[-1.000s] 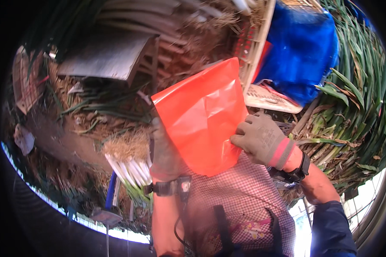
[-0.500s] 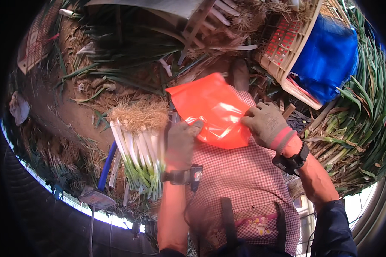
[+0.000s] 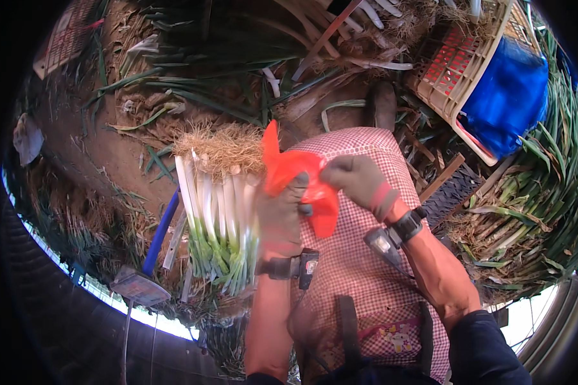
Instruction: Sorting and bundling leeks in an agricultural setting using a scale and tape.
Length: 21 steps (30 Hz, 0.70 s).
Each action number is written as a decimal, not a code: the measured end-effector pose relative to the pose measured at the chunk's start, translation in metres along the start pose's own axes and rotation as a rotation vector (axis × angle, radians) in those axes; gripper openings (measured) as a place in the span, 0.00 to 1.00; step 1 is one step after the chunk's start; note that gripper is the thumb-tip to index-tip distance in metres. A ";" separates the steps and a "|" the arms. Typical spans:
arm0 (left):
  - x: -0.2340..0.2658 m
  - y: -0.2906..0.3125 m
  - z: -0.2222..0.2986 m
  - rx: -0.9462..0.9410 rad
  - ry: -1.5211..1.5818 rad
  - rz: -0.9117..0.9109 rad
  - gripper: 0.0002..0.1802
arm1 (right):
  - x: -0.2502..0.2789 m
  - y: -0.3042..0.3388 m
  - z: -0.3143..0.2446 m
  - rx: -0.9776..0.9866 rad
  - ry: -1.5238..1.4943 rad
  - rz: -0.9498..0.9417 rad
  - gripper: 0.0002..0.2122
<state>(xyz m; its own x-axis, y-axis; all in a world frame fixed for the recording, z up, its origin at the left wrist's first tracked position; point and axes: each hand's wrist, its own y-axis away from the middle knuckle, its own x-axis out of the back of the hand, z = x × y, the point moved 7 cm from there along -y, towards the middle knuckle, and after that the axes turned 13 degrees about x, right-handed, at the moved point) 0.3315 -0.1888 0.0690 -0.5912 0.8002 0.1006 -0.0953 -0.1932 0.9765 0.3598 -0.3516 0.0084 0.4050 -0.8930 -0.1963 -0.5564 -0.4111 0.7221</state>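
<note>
An orange-red plastic sheet or bag point(image 3: 289, 168) is bunched up above my lap, on the checked apron. My left hand point(image 3: 281, 215), gloved and slightly blurred, is closed around its left part, with the thumb on top. At its right side my right hand point(image 3: 361, 183), also gloved, pinches the plastic between curled fingers. Just left of my left hand rests a bundle of leeks point(image 3: 215, 212), roots at the far end and green stalks toward me; my left hand overlaps its right edge.
A tan crate point(image 3: 459, 102) holding a blue plastic sack point(image 3: 507, 96) stands at the far right. Below it are piled green leeks point(image 3: 514, 199). A blue bar point(image 3: 162, 231) and a small scale-like plate point(image 3: 140, 289) lie left. Loose leaves point(image 3: 225, 102) cover the ground ahead.
The plastic was spread wide between both hands; now it is gathered into a smaller, crumpled shape. My right hand has moved left, close to my left hand. The whole view has shifted slightly.
</note>
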 end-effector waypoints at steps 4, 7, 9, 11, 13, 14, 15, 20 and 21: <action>0.048 -0.011 -0.006 -0.081 -0.006 0.103 0.03 | 0.040 -0.021 0.072 -0.251 -0.219 0.402 0.12; 0.047 -0.015 -0.018 -0.038 0.041 0.137 0.05 | 0.074 -0.024 0.084 -0.221 0.246 0.334 0.14; 0.069 -0.023 -0.024 -0.056 -0.038 0.138 0.10 | 0.056 -0.020 0.034 -0.023 0.473 0.292 0.17; 0.069 -0.025 -0.024 -0.064 -0.109 0.106 0.16 | 0.047 -0.004 -0.021 0.117 0.403 0.335 0.22; 0.059 -0.024 -0.024 0.011 -0.209 0.211 0.16 | 0.027 0.009 -0.084 0.648 0.688 0.153 0.25; 0.055 -0.023 -0.026 0.011 -0.207 0.208 0.16 | 0.021 0.012 -0.090 0.648 0.691 0.153 0.25; 0.053 -0.022 -0.026 -0.033 -0.200 0.225 0.11 | -0.002 0.012 -0.092 0.680 0.715 -0.030 0.23; 0.033 -0.012 -0.009 -0.034 -0.182 0.254 0.18 | -0.034 0.011 -0.034 0.149 0.975 -0.560 0.13; 0.034 -0.014 -0.013 0.056 -0.176 0.266 0.21 | -0.026 0.013 -0.031 0.146 0.980 -0.555 0.13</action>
<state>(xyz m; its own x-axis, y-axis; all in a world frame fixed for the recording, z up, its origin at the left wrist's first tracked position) 0.3023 -0.1660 0.0566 -0.4412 0.8129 0.3801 0.0909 -0.3809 0.9201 0.3643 -0.3281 0.0437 0.9795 -0.0793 0.1849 -0.1765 -0.7797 0.6007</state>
